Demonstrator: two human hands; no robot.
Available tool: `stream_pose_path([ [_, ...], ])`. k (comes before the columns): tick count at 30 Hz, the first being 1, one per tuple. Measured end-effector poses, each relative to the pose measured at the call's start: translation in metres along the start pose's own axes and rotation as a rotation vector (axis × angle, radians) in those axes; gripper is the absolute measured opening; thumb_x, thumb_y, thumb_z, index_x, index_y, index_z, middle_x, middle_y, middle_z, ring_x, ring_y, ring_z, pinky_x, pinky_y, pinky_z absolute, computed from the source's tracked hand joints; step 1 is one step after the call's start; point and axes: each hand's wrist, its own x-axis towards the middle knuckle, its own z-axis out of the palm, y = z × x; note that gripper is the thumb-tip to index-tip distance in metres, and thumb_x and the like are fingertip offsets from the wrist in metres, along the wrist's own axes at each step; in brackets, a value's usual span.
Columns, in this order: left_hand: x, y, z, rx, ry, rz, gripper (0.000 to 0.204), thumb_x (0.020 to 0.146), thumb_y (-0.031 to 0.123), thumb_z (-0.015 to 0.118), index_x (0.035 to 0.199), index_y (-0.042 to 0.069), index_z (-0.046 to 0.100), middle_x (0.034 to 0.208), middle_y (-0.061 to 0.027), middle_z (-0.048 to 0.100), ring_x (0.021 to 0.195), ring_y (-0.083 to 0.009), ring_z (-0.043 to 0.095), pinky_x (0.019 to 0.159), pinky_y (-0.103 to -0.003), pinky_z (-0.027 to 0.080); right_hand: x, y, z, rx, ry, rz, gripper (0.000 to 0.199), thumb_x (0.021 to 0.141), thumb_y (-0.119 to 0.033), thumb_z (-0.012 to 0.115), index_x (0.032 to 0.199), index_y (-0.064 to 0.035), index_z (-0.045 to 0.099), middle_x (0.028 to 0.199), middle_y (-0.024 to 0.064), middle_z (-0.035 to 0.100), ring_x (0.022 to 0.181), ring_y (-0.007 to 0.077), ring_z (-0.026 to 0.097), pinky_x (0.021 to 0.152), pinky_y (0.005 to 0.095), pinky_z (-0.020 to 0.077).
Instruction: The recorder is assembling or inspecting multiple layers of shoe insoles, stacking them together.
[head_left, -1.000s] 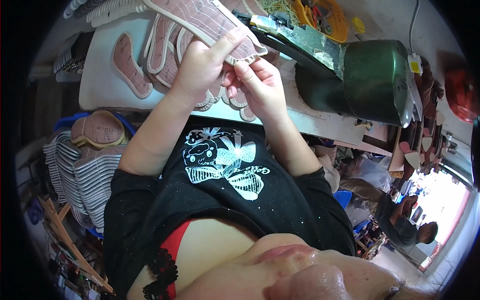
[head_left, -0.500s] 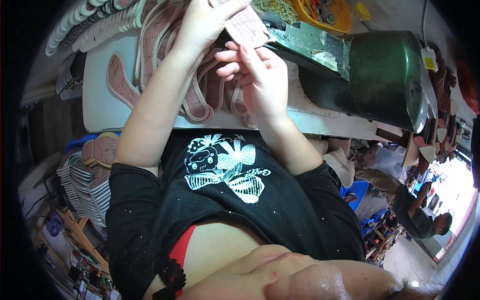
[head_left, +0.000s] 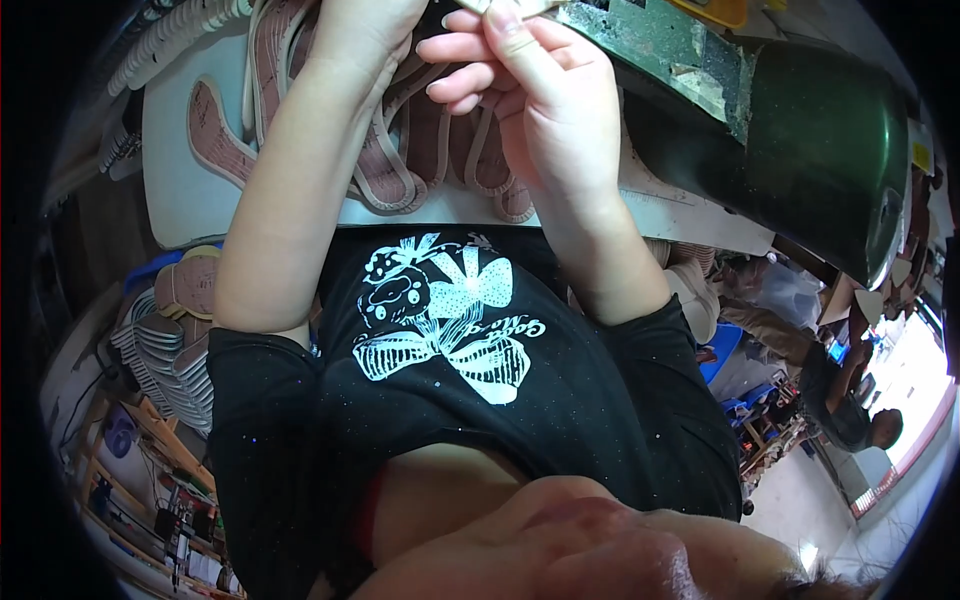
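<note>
At the top edge, my right hand pinches the rim of an insole between thumb and index finger, its other fingers loosely curled. Only a thin pale strip of that insole shows; the rest is cut off. To its left my left hand reaches up out of the picture, its fingers out of sight. Beneath both hands, several pink insoles with pale stitched-looking edges lie overlapping on the white table. A green sewing machine stands right beside my right hand.
One insole lies apart at the table's left. Rows of stacked insoles stand at the far left, and another stack sits below the table's left end. A yellow basket is behind the machine. Another person stands at the right.
The view has shifted, so hands, table and machine sit higher in the picture. The insole, largely visible before, is now mostly beyond the top edge. My right hand still pinches it.
</note>
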Motion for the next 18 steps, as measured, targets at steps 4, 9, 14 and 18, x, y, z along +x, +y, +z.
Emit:
stream_pose_path([
  [4,0.000,-0.004,-0.004,-0.009,0.069,0.132,0.016,0.093,0.017,0.059,0.087,0.003,0.063,0.072,-0.0012,0.062,0.061,-0.0084,0.058,0.053,-0.021,0.045,-0.002,-0.003,0.010,0.005,0.056,-0.017,0.029,0.099,-0.016,0.050,0.114,0.0085,0.057,0.096,0.0167,0.069,0.071,0.0194,0.068,0.065,0.0270,0.0551],
  [9,-0.012,0.005,0.008,0.050,0.108,0.086,0.020,0.094,0.018,0.058,0.086,0.000,0.062,0.074,-0.0036,0.064,0.062,-0.0097,0.059,0.053,-0.022,0.046,0.002,-0.001,0.001,-0.045,0.009,-0.095,0.029,0.099,-0.016,0.049,0.113,0.0082,0.057,0.094,0.0176,0.069,0.070,0.0194,0.068,0.065,0.0271,0.0551],
  [14,-0.023,0.011,0.018,0.163,0.237,0.005,0.032,0.098,0.024,0.052,0.090,-0.004,0.065,0.077,-0.0082,0.067,0.065,-0.0113,0.062,0.055,-0.024,0.048,-0.004,-0.010,0.015,-0.094,0.086,-0.124,0.027,0.100,-0.015,0.049,0.110,0.0081,0.058,0.091,0.0166,0.069,0.067,0.0187,0.067,0.063,0.0263,0.0529],
  [18,-0.030,0.011,0.017,0.168,0.342,0.024,0.035,0.098,0.029,0.053,0.096,-0.005,0.064,0.083,-0.0072,0.066,0.069,-0.0128,0.060,0.062,-0.026,0.049,0.000,-0.012,0.000,-0.291,-0.053,-0.159,0.028,0.099,-0.020,0.051,0.102,0.0054,0.062,0.083,0.0133,0.069,0.063,0.0143,0.066,0.059,0.0236,0.0526],
])
